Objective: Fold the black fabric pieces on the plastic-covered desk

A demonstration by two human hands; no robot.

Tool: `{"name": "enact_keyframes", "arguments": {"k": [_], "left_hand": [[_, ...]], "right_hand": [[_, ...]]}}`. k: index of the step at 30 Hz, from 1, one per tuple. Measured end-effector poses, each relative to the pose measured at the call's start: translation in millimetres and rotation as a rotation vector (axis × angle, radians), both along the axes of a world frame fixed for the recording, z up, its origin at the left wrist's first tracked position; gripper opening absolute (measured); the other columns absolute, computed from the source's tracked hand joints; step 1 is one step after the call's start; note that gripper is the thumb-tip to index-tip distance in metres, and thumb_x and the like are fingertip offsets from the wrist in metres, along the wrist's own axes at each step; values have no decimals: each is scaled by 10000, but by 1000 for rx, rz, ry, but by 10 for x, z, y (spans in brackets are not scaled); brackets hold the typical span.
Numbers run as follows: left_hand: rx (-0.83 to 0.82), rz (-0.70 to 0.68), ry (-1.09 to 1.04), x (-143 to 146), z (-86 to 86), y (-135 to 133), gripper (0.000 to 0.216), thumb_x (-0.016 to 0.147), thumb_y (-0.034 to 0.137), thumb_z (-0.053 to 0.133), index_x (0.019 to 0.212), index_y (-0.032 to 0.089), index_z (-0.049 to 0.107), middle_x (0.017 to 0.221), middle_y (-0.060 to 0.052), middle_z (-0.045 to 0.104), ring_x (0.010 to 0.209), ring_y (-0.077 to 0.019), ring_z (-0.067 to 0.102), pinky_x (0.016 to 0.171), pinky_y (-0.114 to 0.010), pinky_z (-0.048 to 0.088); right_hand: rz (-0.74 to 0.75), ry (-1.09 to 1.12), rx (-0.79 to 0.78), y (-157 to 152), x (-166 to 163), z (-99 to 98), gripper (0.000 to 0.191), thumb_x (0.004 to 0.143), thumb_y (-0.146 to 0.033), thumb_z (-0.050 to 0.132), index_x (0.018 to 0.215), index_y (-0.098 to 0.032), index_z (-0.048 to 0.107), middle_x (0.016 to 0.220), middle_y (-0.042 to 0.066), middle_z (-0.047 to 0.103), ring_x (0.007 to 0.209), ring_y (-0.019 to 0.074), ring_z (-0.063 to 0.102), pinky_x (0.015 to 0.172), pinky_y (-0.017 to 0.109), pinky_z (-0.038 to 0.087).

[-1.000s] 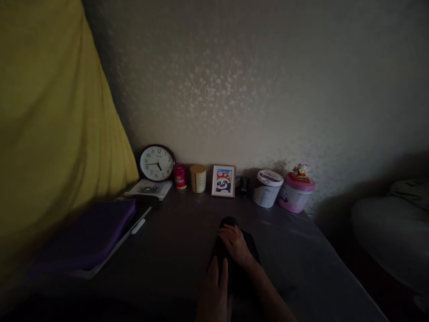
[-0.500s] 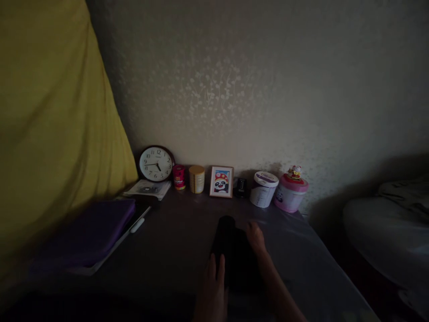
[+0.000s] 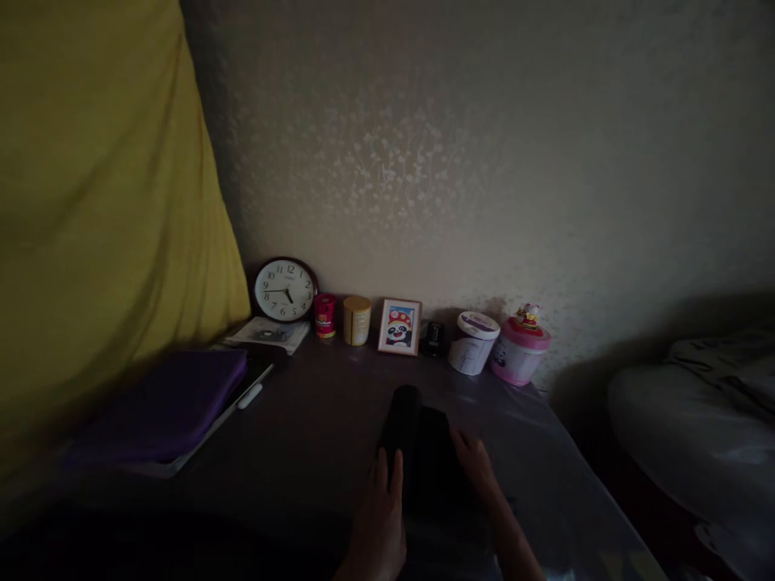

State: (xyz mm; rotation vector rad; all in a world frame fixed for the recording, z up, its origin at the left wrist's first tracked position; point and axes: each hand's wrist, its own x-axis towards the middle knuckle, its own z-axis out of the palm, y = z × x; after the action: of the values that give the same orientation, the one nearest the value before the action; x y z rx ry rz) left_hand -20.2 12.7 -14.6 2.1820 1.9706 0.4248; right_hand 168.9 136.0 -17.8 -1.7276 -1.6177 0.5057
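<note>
A black mat (image 3: 437, 464), partly rolled up, lies on the dark table in front of me. Its thick roll (image 3: 402, 415) runs away from me along the left side, with a flat part to the right. My left hand (image 3: 381, 516) rests against the near left side of the roll, fingers stretched out and slightly apart. At the flat part's right edge, my right hand (image 3: 475, 464) is closed on the mat, its fingertips partly lost in the dark. The mat's near end is hard to make out in the shadow.
Along the wall stand a clock (image 3: 286, 290), a red can (image 3: 324, 315), a yellow-lidded tin (image 3: 357, 321), a framed panda picture (image 3: 400, 327), a white tub (image 3: 473, 343) and a pink tub (image 3: 519, 355). A purple case (image 3: 163, 403) lies left, beside a white stick-like object (image 3: 249, 396).
My right hand has come down from the mat's far right corner onto its right edge. My left hand stays by the roll. The view has shifted slightly.
</note>
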Motion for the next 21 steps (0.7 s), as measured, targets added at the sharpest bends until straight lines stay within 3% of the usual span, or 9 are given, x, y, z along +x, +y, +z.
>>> {"name": "enact_keyframes", "arguments": {"k": [4,16,21], "left_hand": [[26,23,28,21,-39,22,892,596,-75,370,1406,154,75,1465,-164,131,1334,-242,196,1030,-352,325],[-34,16,-15,12,55,3,911,582,-96,379,1403,163,80,1463,-162,80,1332,-251,194,1044,-349,308],[-178,9,-10,13,172,7,916,581,-106,374,1399,154,54,1465,-168,21,1343,-257,127,1057,-346,277]], "right_hand": [[-25,-27,18,24,-51,55,364,761,-424,405,752,-192,686,781,92,707,787,262,648,634,295,432],[84,11,34,111,-184,156,368,748,-432,416,639,-177,658,663,82,678,670,239,630,598,297,435],[135,87,108,145,-330,244,394,758,-457,423,738,-151,669,736,87,691,691,224,625,624,292,445]]}}
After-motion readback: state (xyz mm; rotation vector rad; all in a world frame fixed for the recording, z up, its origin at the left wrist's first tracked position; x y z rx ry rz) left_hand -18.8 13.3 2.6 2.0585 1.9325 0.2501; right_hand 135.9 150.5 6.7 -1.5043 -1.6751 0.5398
